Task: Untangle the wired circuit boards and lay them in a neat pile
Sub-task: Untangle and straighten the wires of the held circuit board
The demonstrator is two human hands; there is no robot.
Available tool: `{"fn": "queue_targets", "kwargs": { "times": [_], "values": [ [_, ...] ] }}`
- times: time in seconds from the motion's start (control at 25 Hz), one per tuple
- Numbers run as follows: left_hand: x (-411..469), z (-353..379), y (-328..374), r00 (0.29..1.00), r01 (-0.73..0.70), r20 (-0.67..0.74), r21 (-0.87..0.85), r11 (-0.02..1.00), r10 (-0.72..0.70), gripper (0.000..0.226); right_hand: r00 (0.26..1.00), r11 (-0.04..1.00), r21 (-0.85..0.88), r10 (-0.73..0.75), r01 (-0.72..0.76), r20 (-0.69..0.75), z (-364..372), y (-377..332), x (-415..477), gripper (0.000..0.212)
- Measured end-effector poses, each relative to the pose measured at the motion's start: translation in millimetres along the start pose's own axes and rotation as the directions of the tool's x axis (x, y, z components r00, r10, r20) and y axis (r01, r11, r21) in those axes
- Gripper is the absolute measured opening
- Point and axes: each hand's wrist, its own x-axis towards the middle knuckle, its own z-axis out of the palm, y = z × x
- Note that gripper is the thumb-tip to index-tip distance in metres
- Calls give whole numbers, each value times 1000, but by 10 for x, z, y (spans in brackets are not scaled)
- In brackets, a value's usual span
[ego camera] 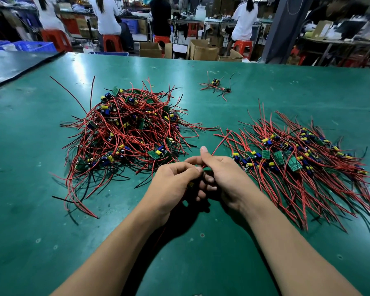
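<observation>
Both hands are meeting just above the green tabletop (30,146), near its front edge and between two masses of wired boards. The left hand (175,182) is curling its fingers inward and pinching a wired board (190,184), of which only a small yellow part is showing beneath the fingertips; the rest is hidden inside the two hands. The right hand (222,174) is touching the left, with its thumb pointing up and its other fingers folding around a red wire (219,144) that is running up and to the right out of the grip, its far end reaching towards the wires on the right. To the left of the hands, a tangled heap (126,133) of red and black wires and small green boards with blue and yellow parts is sitting in a rough mound, with loose ends sticking out in all directions. To the right, a neat pile (303,159) is lying flatter, its boards lining up in a band and its wires fanning out roughly parallel towards the near right corner. A small cluster (217,87) of wired boards is lying alone farther back, well apart from both. Beyond the tabletop, people (106,16) are sitting on red stools (112,42) at other benches, with cardboard boxes (203,50) and blue crates (35,46) on the floor.
</observation>
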Motion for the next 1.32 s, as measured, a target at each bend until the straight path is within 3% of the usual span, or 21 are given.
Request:
{"fn": "queue_targets", "kwargs": {
  "times": [0.24,0.4,0.52,0.72,1.08,1.2,1.32],
  "values": [
    [-12,-20,9,999,19,44,48,999,-21,16,977,977,176,-81,117,-197,-188,-42,155,50],
    [-19,-26,27,998,31,62,43,999,-34,17,974,950,273,-94,149,-205,-229,-50,189,48],
    [-16,-45,32,998,45,37,20,999,-46,16,984,968,220,-90,123,-153,-219,-31,167,46],
    [13,-33,20,999,53,3,-28,998,-53,15,991,995,92,-52,41,122,-69,74,40,25],
    [10,-83,32,994,73,76,30,997,-75,20,930,955,83,-255,286,-266,-275,-4,182,31],
    [8,-96,29,992,76,94,37,996,-79,19,956,947,262,-110,184,-272,-255,-63,176,45],
    [10,-110,26,991,76,109,45,996,-81,19,989,821,571,98,-16,-112,-294,-130,142,55]
  ]
}}
